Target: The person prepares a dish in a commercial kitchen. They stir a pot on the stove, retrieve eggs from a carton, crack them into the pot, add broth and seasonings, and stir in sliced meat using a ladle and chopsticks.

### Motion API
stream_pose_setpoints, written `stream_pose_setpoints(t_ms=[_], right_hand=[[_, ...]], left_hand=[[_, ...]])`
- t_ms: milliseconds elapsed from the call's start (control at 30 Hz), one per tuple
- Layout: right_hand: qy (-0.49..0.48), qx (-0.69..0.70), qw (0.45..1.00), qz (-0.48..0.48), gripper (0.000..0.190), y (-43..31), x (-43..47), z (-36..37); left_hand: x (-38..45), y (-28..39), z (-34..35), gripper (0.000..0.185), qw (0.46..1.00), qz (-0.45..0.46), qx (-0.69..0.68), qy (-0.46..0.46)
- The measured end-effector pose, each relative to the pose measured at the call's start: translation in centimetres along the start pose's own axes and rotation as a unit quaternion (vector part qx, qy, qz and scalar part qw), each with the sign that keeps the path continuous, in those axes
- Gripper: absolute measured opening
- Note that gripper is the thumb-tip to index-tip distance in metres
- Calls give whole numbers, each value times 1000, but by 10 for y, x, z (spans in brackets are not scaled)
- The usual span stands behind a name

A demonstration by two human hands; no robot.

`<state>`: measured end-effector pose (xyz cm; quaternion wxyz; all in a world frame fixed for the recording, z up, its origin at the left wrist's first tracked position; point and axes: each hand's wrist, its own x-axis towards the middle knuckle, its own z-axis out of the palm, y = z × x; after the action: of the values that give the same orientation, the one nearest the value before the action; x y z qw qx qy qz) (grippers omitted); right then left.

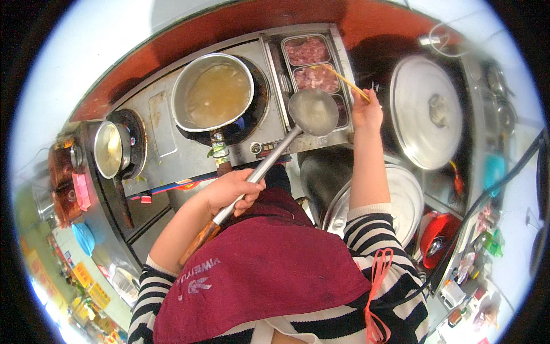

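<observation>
My left hand (234, 191) grips the steel handle of a large ladle (313, 112), whose bowl sits over the near end of the row of meat containers. My right hand (367, 109) holds a pair of yellow chopsticks (349, 83). Their tips reach into the middle container of cut raw meat (317, 79). Behind it is another metal container of raw meat (306, 50). The ladle partly hides a third container (342, 112). Left of these, a saucepan (220, 92) of cloudy yellowish liquid stands on a burner.
A smaller pan (108, 150) sits tilted at the left burner (139, 144), its handle pointing towards me. At the right is a large pot with a domed metal lid (425, 112); another round metal lid (401, 206) lies nearer me. A red bowl (439, 241) is beside it.
</observation>
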<state>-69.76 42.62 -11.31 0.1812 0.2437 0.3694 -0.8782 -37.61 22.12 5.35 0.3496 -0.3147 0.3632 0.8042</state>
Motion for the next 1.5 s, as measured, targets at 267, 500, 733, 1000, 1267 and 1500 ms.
stream_pose_setpoints(t_ms=[267, 500, 733, 1000, 1267, 1500], right_hand=[[-51, -13, 999, 2, 24, -40, -45, 16], [-37, -264, 955, -127, 24, -36, -77, 24], [-104, -349, 911, -195, 22, -34, -90, 24], [-107, -335, 919, -179, 19, -27, -48, 47], [-139, -417, 877, -193, 21, 43, 10, 67], [-23, -234, 960, -148, 22, 32, 12, 55]], left_hand=[[19, 10, 0, 17, 998, 21, -52, -17], [9, 13, 2, 16, 998, 29, -57, -18], [-2, 16, 4, 15, 998, 31, -39, -25], [-3, 4, 1, 13, 1000, 0, 29, -10], [0, -12, -4, 12, 999, -5, 41, -5], [-4, -13, -6, 13, 999, 6, 36, 0]])
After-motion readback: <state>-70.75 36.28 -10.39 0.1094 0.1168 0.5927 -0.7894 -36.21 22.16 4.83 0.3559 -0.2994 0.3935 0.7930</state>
